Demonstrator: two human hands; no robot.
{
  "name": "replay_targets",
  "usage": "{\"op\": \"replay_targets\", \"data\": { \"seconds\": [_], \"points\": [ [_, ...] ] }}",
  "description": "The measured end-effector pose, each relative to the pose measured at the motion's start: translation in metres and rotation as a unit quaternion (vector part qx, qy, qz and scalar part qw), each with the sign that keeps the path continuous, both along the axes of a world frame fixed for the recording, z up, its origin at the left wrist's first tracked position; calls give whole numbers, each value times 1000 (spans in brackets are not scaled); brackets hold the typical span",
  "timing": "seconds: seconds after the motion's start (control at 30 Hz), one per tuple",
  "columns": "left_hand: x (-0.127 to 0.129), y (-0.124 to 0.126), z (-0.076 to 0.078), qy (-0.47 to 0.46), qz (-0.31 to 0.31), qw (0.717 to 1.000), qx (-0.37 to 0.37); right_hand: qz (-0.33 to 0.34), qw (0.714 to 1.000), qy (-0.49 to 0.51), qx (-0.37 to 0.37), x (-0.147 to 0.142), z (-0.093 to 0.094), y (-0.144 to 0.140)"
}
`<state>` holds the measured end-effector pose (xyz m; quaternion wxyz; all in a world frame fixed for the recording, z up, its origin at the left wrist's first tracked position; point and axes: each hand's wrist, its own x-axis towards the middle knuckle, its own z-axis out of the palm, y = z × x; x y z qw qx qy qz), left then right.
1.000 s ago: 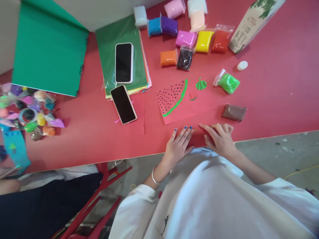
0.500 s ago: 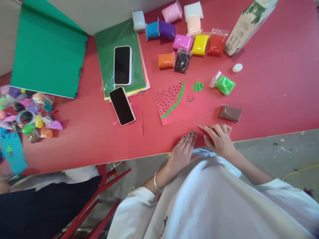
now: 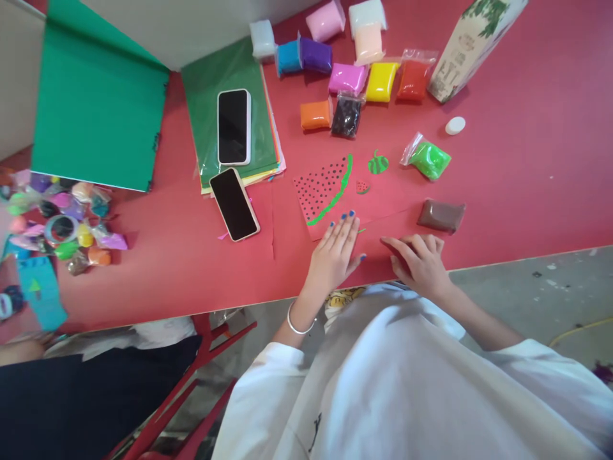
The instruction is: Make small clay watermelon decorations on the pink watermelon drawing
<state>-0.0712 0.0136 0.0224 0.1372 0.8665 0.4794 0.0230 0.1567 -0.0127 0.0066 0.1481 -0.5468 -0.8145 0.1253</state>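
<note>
The left hand lies flat, fingers spread, on the near edge of the red watermelon card, which stretches up-right; the right hand rests curled just right, on the desk, grip unclear.

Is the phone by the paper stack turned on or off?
Off, it seems. The phone lies face up, leaning on the paper stack, and its screen is plain black.

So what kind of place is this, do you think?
Probably a craft table in a classroom or activity room: bagged modelling clay in many colours, a stack of coloured paper, and a paper watermelon slice on the red table.
</note>
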Motion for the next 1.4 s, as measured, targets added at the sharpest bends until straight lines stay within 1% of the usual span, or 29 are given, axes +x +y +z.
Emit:
{"op": "replay_targets", "data": {
  "seconds": [0.07, 0.17, 0.23, 0.37, 0.4, 0.43, 0.47, 0.5, 0.57, 0.6, 0.63, 0.67, 0.77, 0.93, 1.17, 1.3, 1.4],
  "points": [
    [8, -12, -6, 7, -37, 999, -16, 3, 1000, 5, 3, 1, 0, 1],
    [14, -32, -9, 12, -54, 998, -10, 7, 1000, 11, -1, 1, -1, 1],
    [12, -39, -7, -5, -64, 998, 8, 8, 1000, 12, -4, 2, -1, 2],
    [2, -45, 1, -86, -120, 987, 70, 8, 1000, 11, 8, 1, 1, 2],
    [0, -47, 2, -99, -113, 985, 87, 9, 1000, 9, 11, -1, 2, 2],
    [-2, -50, 1, -104, -82, 986, 101, 12, 1000, 4, 10, -3, 3, 2],
    [-3, -54, 0, -99, -28, 988, 113, 17, 1000, -1, 7, -6, 5, 2],
    [-3, -58, -3, -85, 41, 989, 118, 23, 1000, -7, 1, -10, 7, 3],
    [-1, -65, -7, -48, 177, 977, 108, 39, 999, -21, -16, -20, 9, 5],
    [2, -68, -9, -33, 225, 969, 98, 48, 998, -30, -23, -26, 10, 7],
    [5, -70, -10, -22, 255, 963, 87, 57, 997, -39, -28, -32, 11, 8],
    [8, -72, -11, -17, 272, 959, 76, 67, 996, -47, -31, -37, 12, 9],
    [18, -71, -11, -20, 283, 957, 59, 89, 993, -69, -32, -47, 11, 12],
    [25, -67, -12, -38, 283, 957, 50, 90, 992, -81, -32, -49, 9, 13],
    [23, -69, -14, -46, 291, 954, 61, 86, 993, -69, -42, -48, 7, 12],
    [21, -68, -13, -15, 270, 959, 81, 89, 993, -65, -42, -48, 6, 12],
    [19, -66, -12, 7, 268, 959, 97, 87, 994, -56, -36, -46, 6, 11]
  ]
}}
